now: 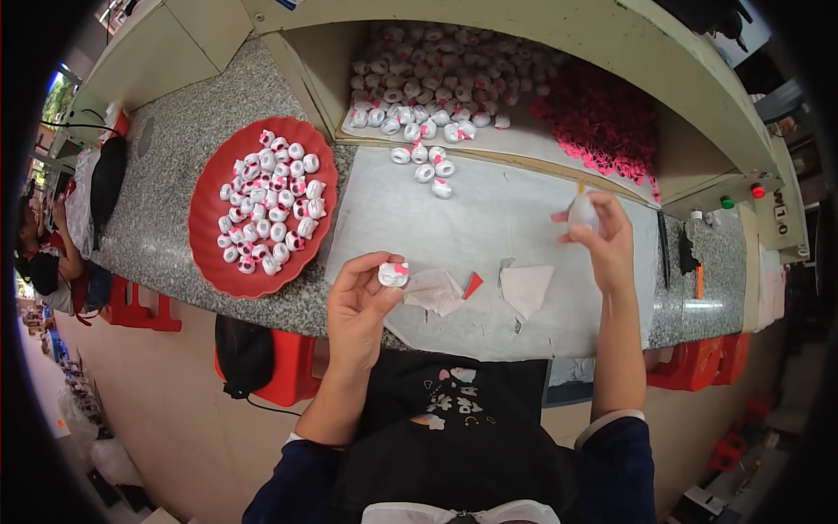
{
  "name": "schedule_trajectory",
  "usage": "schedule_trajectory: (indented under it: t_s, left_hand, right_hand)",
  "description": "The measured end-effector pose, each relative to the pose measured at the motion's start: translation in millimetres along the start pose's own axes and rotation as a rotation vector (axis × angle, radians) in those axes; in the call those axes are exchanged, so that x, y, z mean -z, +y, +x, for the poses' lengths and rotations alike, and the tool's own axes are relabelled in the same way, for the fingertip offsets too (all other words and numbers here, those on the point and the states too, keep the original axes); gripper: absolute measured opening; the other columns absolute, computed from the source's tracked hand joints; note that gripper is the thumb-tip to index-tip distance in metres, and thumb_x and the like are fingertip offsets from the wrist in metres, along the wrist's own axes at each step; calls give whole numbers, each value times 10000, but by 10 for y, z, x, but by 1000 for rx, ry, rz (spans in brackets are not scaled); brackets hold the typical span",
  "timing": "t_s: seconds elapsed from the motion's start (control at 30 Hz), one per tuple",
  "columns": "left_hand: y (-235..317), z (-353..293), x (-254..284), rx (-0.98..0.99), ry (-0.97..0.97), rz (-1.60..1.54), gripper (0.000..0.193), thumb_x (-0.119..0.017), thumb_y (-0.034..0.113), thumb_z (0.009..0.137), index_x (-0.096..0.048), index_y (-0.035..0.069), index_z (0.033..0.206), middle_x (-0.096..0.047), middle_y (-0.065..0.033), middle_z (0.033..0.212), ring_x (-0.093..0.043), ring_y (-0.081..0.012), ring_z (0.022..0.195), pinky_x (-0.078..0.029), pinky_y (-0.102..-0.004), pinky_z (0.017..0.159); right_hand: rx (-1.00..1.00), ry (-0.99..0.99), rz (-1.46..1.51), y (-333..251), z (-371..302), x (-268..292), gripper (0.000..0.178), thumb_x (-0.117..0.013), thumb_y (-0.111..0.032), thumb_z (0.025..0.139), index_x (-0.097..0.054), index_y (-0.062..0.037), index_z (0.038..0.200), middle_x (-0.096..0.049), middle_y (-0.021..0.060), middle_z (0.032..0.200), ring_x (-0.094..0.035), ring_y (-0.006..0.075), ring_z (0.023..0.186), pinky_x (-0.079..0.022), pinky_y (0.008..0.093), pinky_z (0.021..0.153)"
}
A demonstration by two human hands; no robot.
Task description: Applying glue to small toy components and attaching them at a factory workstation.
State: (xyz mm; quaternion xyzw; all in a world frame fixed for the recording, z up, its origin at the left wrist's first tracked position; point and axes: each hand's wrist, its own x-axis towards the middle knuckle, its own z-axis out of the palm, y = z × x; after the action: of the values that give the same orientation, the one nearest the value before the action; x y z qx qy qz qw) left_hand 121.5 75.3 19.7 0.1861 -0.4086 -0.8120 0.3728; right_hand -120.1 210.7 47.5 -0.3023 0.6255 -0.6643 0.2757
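A small white toy head with a pink bow (394,274) was held in the left hand (358,310), pinched between thumb and fingertips, face turned up toward the camera, probably so the painted side could be checked. It was kept low over the near edge of the bench (175,148), just beside a crumpled scrap of paper (434,291).

A plain white piece (582,211) was held in the right hand (602,240), fingers (611,210) wrapped closed around it, raised above the grey work mat (497,227) and well apart from the left. No pink could be made out on it; whether it was unfinished or just turned away could not be told.

A red triangular bit (472,284) and a folded paper square (526,286) were lying on the mat between the hands, within easy reach.

A red plate (209,253) at the left was loaded with white-and-pink heads (269,203), apparently sorted out as a batch. A larger heap of similar heads (436,65) was stored in the open cubby (310,61) behind the mat, with a few (426,163) spilled forward onto the mat. A pile of small pink-red parts (602,122) was kept in the right of the same cubby, likely stock kept separate by kind.

A dark thin tool (663,249) was left along the mat's right edge, untouched.
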Motion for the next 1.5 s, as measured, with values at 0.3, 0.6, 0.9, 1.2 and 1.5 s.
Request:
schedule_trajectory:
  t_s: [0.3,0.6,0.9,1.2,1.5]
  left_hand:
    - [-18,-31,-58,37,-7,48,356,-556,-74,681,-441,-12,1011,-496,-125,993,-481,-166,941,-375,-271,823]
    - [-56,0,-67,41,13,71,352,-543,-63,684,-434,-12,1016,-493,-127,989,-503,-158,887,-416,-269,771]
    - [-174,-62,-178,103,-108,-37,354,-531,-59,703,-427,-3,1036,-501,-117,986,-497,-193,938,-389,-293,811]
    - [-180,-126,-220,84,-138,38,335,-533,-72,701,-433,-21,1017,-493,-141,1007,-496,-178,943,-406,-286,810]
    - [-246,-154,-233,-72,-213,342,324,-539,-91,689,-438,-34,992,-490,-173,1025,-486,-200,961,-403,-292,807]
  right_hand:
    - [504,217,-1218,527,1558,135,219,-568,-170,697,-535,-46,875,-543,134,824,-533,286,747,-435,326,644]
    - [165,156,-990,230,1129,-48,119,-532,-155,742,-524,-37,729,-554,81,715,-535,131,624,-403,235,486]
    - [-209,-55,27,138,-569,-829,44,-507,-14,722,-486,3,756,-517,64,663,-471,92,557,-382,201,465]
    - [-233,8,311,167,-867,-848,89,-541,14,697,-496,21,773,-514,96,674,-497,154,566,-408,237,462]
    - [-113,16,332,120,-883,-873,99,-585,37,660,-494,25,696,-509,136,694,-499,169,561,-429,245,477]
